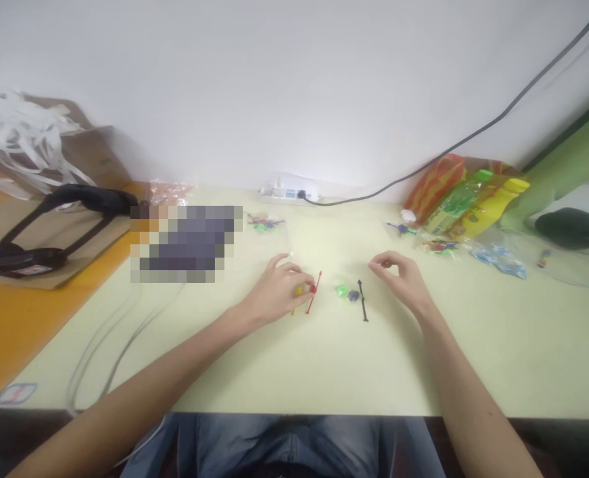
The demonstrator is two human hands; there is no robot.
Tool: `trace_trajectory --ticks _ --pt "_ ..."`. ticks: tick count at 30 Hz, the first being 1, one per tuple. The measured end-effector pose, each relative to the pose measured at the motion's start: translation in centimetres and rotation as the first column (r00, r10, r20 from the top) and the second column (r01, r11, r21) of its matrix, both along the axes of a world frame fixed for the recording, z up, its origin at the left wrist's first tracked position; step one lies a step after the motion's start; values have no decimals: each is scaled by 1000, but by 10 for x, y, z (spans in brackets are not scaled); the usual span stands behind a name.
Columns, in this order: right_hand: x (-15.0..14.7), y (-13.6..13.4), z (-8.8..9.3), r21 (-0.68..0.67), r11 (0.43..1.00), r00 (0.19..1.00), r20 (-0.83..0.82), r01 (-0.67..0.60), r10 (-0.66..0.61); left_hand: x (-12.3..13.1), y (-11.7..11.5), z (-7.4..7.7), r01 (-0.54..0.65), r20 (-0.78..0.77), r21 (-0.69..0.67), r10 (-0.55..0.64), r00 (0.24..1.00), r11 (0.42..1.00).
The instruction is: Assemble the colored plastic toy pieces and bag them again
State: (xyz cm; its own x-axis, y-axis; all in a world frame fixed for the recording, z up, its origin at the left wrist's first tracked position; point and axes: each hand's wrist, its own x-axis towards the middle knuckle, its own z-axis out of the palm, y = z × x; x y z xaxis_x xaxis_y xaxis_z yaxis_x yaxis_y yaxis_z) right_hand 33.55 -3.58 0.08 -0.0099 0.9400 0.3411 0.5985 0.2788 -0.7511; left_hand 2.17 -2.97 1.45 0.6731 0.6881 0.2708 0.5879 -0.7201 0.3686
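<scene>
My left hand (279, 292) is closed over the table, with thumb and fingertips pinching the middle of a thin red plastic arrow (316, 302). A yellow plastic piece (298, 292) shows partly beneath those fingers, much of it hidden. To the right lie a bright green plastic piece (342, 290) and a dark, roundish piece (354, 296), side by side. Next to them is a black plastic arrow (364, 307). My right hand (398, 275) hovers just beyond the black arrow, apart from it. Its thumb and index finger are pinched together; whatever may be between them cannot be made out.
Small colourful pieces (265, 222) lie farther back, with more pieces (401, 228) at right. Bottles (493, 209) and a striped bag (436, 186) stand back right. A power strip (289, 191) sits by the wall. Left are a pixelated dark object (189, 242) and a black frame (58, 229).
</scene>
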Motion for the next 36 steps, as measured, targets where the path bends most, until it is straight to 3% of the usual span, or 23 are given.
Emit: trace_trajectory --ticks 7,12,23,31,36 --pt "-33 -10 2 -112 964 947 191 -240 258 0 -3 -14 -20 -12 8 20 1000 1000" --pt "-39 -10 -4 -117 954 902 311 -275 298 -2 -5 -18 -26 8 13 26 1000 1000" --pt "-47 -10 -6 -175 947 895 317 -270 314 -7 -8 -21 -30 45 -17 31 999 999" --pt "-50 -9 -6 -177 956 935 229 -235 273 -6 -9 -14 27 100 18 -29 995 999" --pt "-55 -10 -6 -139 963 973 -46 -229 225 12 -6 -6 91 87 155 -105 991 984"
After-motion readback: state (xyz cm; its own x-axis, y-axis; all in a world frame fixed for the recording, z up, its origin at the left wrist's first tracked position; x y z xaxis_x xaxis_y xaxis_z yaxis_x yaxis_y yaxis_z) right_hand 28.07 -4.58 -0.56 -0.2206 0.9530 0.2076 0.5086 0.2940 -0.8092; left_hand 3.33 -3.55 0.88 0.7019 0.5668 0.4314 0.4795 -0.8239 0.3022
